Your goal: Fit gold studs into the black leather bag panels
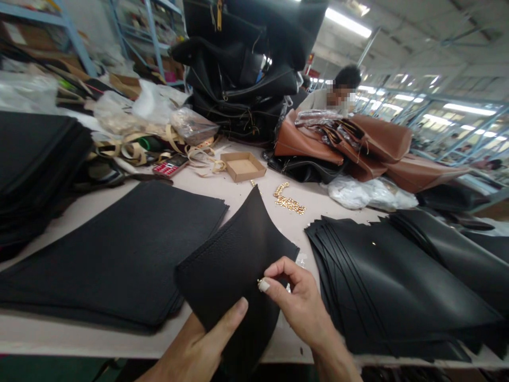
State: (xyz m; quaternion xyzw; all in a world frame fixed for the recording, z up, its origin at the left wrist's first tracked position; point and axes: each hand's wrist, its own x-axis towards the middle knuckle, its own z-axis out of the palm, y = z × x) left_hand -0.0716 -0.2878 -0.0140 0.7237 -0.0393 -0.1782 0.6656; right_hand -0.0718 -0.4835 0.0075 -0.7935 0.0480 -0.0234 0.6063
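A black leather panel (234,249) is held up over the front of the table, tilted, with one corner pointing away from me. My left hand (214,334) grips its near part, thumb on top and fingers hidden beneath. Thumb and forefinger of my right hand (294,292) pinch a tiny gold metal fitting (260,281) against the panel's face. A bandage or white cover wraps the right thumb tip. Beyond the panel, several small gold fittings (289,203) lie loose on the table, near an open cardboard box (243,166).
Black leather panels are stacked at left (115,254) and right (397,281). Brown bags (342,138) and a tall pile of black bags (242,79) stand at the back. A red calculator (170,165) lies by tangled strips. A person (318,101) is behind the brown bags.
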